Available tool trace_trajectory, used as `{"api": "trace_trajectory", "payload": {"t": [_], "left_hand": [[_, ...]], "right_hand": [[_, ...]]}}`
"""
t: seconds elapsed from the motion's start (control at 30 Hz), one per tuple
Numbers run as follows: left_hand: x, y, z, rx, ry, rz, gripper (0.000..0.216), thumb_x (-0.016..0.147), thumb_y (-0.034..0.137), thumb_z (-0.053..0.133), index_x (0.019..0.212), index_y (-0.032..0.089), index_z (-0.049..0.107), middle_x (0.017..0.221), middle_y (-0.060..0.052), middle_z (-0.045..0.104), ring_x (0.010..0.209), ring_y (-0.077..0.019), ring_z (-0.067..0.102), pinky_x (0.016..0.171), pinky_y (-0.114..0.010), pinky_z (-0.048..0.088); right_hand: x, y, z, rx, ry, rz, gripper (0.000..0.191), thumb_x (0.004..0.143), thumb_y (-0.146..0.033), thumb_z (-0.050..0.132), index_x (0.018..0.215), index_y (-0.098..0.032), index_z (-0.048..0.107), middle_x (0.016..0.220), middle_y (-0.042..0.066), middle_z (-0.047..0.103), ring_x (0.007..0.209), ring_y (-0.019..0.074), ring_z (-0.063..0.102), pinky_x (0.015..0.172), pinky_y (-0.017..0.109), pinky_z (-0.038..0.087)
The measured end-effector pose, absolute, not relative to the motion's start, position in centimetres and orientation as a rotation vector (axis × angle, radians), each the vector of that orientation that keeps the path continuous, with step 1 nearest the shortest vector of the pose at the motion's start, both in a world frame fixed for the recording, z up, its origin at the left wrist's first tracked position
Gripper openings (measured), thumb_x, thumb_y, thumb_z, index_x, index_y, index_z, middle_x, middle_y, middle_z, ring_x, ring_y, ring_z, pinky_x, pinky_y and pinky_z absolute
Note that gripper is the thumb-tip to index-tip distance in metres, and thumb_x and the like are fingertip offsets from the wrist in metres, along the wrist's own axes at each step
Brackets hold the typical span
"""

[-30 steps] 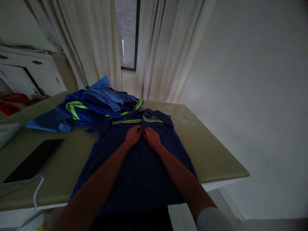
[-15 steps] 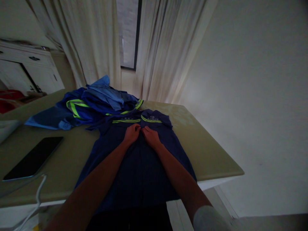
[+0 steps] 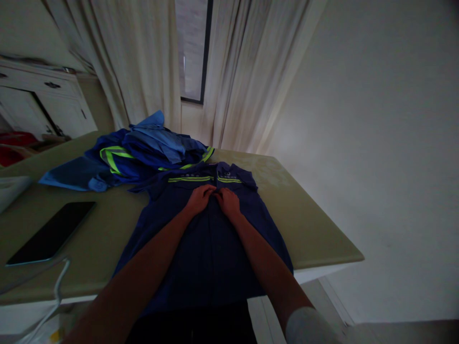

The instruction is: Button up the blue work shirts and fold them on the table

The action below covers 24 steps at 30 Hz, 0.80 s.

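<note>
A dark navy work shirt [image 3: 193,253] with yellow-green reflective strips across the chest lies spread front-up on the table, its collar pointing away from me and its hem hanging at the near edge. My left hand [image 3: 200,198] and my right hand [image 3: 228,201] meet at the front placket, just below the chest strips. Fingers of both are closed in a pinch on the shirt's front edges, the fingertips almost touching. Whether a button sits between them is too dark and small to tell.
On the yellowish table [image 3: 315,229], a heap of blue clothes [image 3: 154,148] with reflective bands lies behind and left of the shirt. A black tablet [image 3: 52,234] and a white cable [image 3: 59,282] are at the left. A wall [image 3: 376,143] stands to the right.
Both hands have shifted slightly right and stay pinched on the placket. The shirt's left-side front edge has been pulled rightward near the chest strips, and the gap in the strips has moved right.
</note>
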State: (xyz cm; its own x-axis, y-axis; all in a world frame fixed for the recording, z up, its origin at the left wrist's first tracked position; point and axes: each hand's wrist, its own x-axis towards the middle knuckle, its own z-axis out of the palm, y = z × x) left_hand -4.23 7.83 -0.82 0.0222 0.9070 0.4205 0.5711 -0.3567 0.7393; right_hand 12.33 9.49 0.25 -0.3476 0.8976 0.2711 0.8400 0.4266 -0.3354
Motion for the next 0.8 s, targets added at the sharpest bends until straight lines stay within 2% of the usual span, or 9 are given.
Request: {"api": "trace_trajectory", "payload": {"t": [0.1, 0.27, 0.33, 0.47, 0.6, 0.7, 0.8], "left_hand": [[-4.4, 7.6, -1.2, 2.045, 1.621, 1.103, 0.031, 0.096, 0.018, 0.051, 0.119, 0.021, 0.071, 0.122, -0.008, 0.076, 0.116, -0.0245, 0.069, 0.105, -0.040, 0.052], [-4.5, 6.7, -2.1, 2.290, 1.783, 0.818, 0.033, 0.097, 0.042, 0.060, 0.122, 0.024, 0.070, 0.135, -0.013, 0.069, 0.129, -0.0334, 0.060, 0.112, -0.053, 0.044], [-4.6, 6.7, -2.1, 2.318, 1.761, 0.816, 0.028, 0.097, 0.041, 0.059, 0.116, 0.026, 0.073, 0.134, -0.011, 0.069, 0.128, -0.0318, 0.060, 0.111, -0.051, 0.044], [-4.7, 7.2, -1.5, 2.287, 1.727, 0.959, 0.024, 0.099, 0.036, 0.057, 0.095, 0.021, 0.075, 0.117, -0.010, 0.072, 0.110, -0.0265, 0.065, 0.101, -0.042, 0.049], [-3.8, 6.5, -0.4, 2.247, 1.735, 1.014, 0.029, 0.101, 0.042, 0.053, 0.098, 0.020, 0.073, 0.108, -0.008, 0.073, 0.105, -0.0247, 0.065, 0.097, -0.037, 0.049], [-3.0, 4.8, 0.3, 2.204, 1.786, 0.853, 0.035, 0.105, 0.044, 0.043, 0.102, 0.022, 0.070, 0.100, -0.007, 0.076, 0.095, -0.0238, 0.069, 0.085, -0.034, 0.048], [-2.8, 3.0, 0.4, 2.156, 1.854, 0.721, 0.034, 0.103, 0.049, 0.046, 0.103, 0.022, 0.068, 0.094, -0.008, 0.076, 0.086, -0.0247, 0.070, 0.074, -0.033, 0.046]], "right_hand": [[12.6, 10.0, -0.1, -1.347, -2.196, 0.272, 0.014, 0.102, -0.030, 0.056, 0.103, -0.021, 0.066, 0.101, 0.005, 0.071, 0.093, 0.0181, 0.066, 0.082, 0.027, 0.047], [13.8, 9.9, 1.3, -1.216, -1.957, 0.385, 0.016, 0.097, -0.024, 0.055, 0.111, -0.019, 0.063, 0.097, 0.004, 0.071, 0.086, 0.0172, 0.067, 0.082, 0.028, 0.050], [14.5, 8.6, 2.3, -1.170, -2.093, 0.484, 0.012, 0.096, -0.028, 0.061, 0.103, -0.020, 0.065, 0.091, 0.002, 0.071, 0.080, 0.0164, 0.066, 0.076, 0.026, 0.048], [15.5, 4.2, 2.7, -1.161, -2.495, 0.568, 0.015, 0.088, -0.034, 0.075, 0.092, -0.022, 0.067, 0.089, 0.000, 0.070, 0.076, 0.0156, 0.063, 0.067, 0.025, 0.042], [15.1, 1.2, 1.2, -1.291, -2.420, 0.424, 0.009, 0.095, -0.025, 0.064, 0.103, -0.022, 0.066, 0.101, 0.003, 0.069, 0.083, 0.0157, 0.062, 0.072, 0.026, 0.040], [14.9, 1.2, 0.6, -1.310, -2.380, 0.416, 0.009, 0.096, -0.025, 0.064, 0.103, -0.022, 0.066, 0.098, 0.003, 0.068, 0.085, 0.0162, 0.061, 0.073, 0.027, 0.040], [15.3, 1.9, 0.7, -1.249, -2.401, 0.477, 0.009, 0.092, -0.025, 0.069, 0.100, -0.021, 0.068, 0.092, 0.002, 0.067, 0.081, 0.0160, 0.060, 0.072, 0.027, 0.041]]}}
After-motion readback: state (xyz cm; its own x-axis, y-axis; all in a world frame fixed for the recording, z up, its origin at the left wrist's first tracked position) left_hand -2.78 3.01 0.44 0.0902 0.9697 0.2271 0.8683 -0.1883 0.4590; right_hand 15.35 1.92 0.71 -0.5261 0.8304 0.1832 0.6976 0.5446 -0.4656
